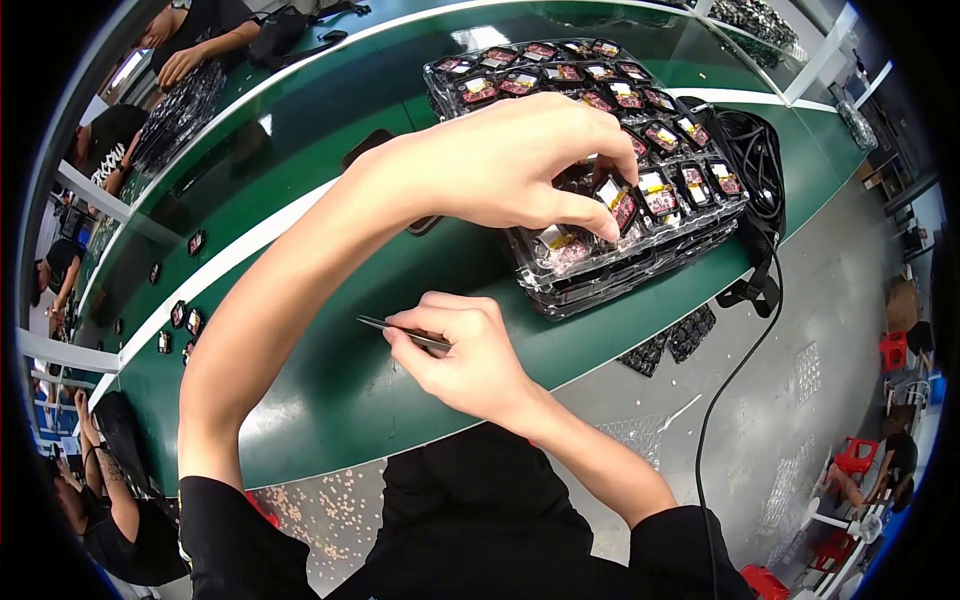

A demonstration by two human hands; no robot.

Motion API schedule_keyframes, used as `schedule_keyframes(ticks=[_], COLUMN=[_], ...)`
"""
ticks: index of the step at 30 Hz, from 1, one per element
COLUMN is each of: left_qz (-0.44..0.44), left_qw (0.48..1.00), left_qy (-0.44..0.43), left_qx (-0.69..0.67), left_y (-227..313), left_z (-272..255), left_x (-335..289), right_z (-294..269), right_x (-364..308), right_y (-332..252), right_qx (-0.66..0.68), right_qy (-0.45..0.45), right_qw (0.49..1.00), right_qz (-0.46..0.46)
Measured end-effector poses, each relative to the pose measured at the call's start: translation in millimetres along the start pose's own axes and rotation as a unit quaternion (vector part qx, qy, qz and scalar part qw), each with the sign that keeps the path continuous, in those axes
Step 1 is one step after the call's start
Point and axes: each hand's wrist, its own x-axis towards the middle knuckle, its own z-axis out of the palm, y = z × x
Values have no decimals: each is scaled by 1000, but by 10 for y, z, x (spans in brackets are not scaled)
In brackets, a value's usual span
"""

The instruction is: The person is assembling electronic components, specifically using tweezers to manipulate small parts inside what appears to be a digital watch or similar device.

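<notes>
My left arm stretches across to the right, and my left hand [500, 165] is over a stack of clear plastic trays [600, 285]. Its thumb and fingertips close around a small black-framed circuit unit [620, 207], which tilts in the top tray's front row. Several similar units with reddish boards and yellow and white patches fill the pockets; my hand covers part of the tray. Nearer to me, above the green table [300, 425], my right hand [460, 350] pinches thin metal tweezers [374, 322], their tips pointing left and apart from anything.
Several loose units [178, 314] lie at the left of the table. Beside the trays sits a bundle of black cables [762, 165], with one cord hanging to the floor. A dark flat object [424, 226] lies partly under my left forearm. Other people sit at the far left.
</notes>
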Motion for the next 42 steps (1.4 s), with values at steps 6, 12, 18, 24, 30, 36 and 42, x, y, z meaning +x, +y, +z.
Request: schedule_keyframes(ticks=[6, 12, 18, 24, 30, 36, 42], left_qz=[82, 3, -357, -552, -489, -364, -288], left_qw=[994, 988, 853, 730, 795, 871, 929], left_qy=[13, 152, 147, 219, 245, 188, 109], left_qx=[75, 34, 352, 337, 262, 274, 205], left_y=[-25, 5, -520, -746, -785, -160, 485], left_z=[1, -271, -520, -738, -816, -396, 312], left_x=[-76, -631, -2588, -4424, -4318, -3580, -2948], right_z=[44, 41, -4, 66, 64, 79, 94], right_x=[20, 27, -1, 40, 33, 28, 61], right_y=[-1, -66, -113, -145, -164, -125, -109], right_qx=[-9, -13, -45, -52, -74, -84, -94], right_qy=[-7, 4, -12, -28, -43, -23, -15], right_qw=[1000, 1000, 999, 998, 995, 994, 994], right_qz=[-8, -2, 25, 34, 44, 63, 63])
